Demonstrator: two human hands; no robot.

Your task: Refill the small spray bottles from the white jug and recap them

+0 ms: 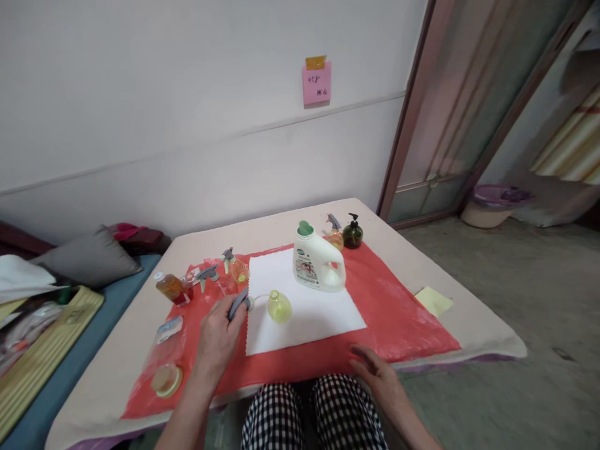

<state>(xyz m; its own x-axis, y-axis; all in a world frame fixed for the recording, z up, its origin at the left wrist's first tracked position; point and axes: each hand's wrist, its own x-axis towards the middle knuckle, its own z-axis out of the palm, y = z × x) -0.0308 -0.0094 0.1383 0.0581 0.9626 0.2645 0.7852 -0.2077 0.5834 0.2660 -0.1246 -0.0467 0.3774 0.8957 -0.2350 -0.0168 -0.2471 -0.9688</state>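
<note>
My left hand (219,334) grips a grey trigger spray head (238,304); its thin tube points right, toward a small round yellow-green bottle (280,308). That bottle stands on a white sheet (304,328) with a jagged edge, and no cap shows on its neck. Behind it on the same sheet is a large white jug (312,265) with a handle, a printed label and something green in its mouth. Near the front edge of the table, my right hand (379,375) has its fingers apart and holds nothing.
Red plastic (394,319) covers part of the table. Left are a spray bottle (239,271), a loose spray head (207,274), an amber bottle (169,287) and a round container (166,380). Back right are a dark pump bottle (353,235) and another spray bottle (335,238). Yellow paper (434,301) lies right.
</note>
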